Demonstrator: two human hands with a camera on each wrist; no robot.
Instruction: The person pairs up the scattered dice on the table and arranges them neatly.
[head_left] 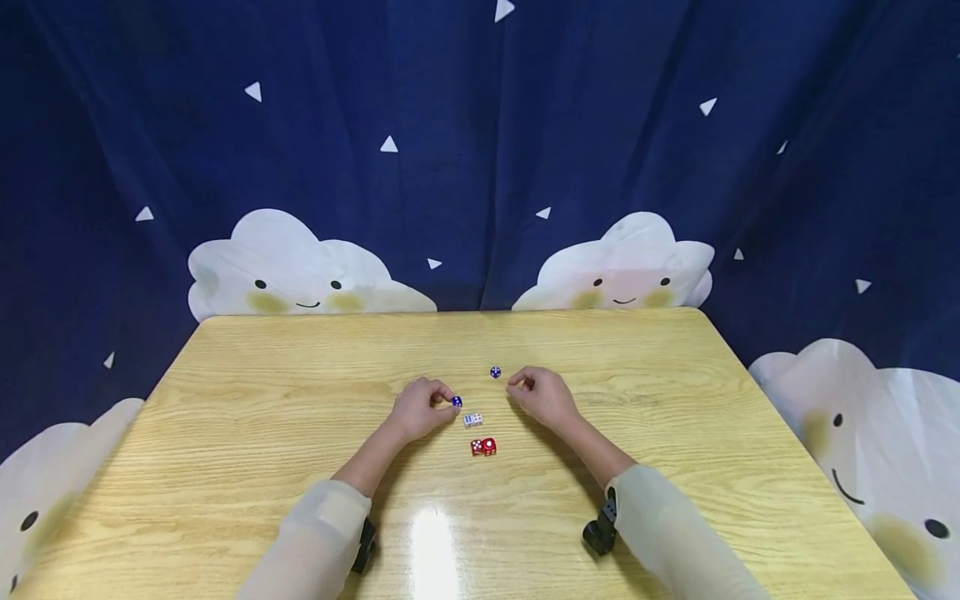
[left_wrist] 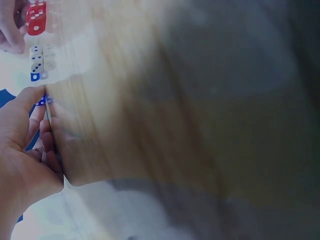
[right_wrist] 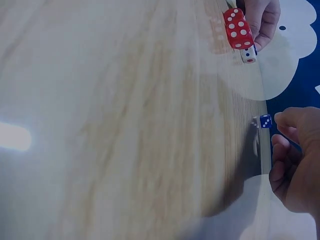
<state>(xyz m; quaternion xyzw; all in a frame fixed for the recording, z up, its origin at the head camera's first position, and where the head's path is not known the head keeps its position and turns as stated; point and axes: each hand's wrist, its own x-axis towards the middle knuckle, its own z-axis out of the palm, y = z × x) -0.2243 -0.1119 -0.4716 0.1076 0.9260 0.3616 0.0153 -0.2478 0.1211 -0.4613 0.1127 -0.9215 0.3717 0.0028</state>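
Between thumb and forefinger, my left hand (head_left: 422,408) pinches a blue die (head_left: 457,402) low over the table. The same die (left_wrist: 41,101) shows partly behind the thumb in the left wrist view. My right hand (head_left: 543,396) has its fingers bent, with nothing between them. Just left of its fingertips a second blue die (head_left: 496,372) lies on the table, a small gap away; this die (right_wrist: 265,121) also shows in the right wrist view. Two white dice (head_left: 472,420) sit side by side near the left fingertips. Closer to me are two red dice (head_left: 483,447), also side by side.
The dice are on a light wooden table (head_left: 262,433). Behind its far edge hangs a dark blue curtain (head_left: 450,167) printed with clouds and white triangles. Black wrist cameras (head_left: 600,533) are strapped at both sleeves. A bright light reflection lies on the near tabletop.
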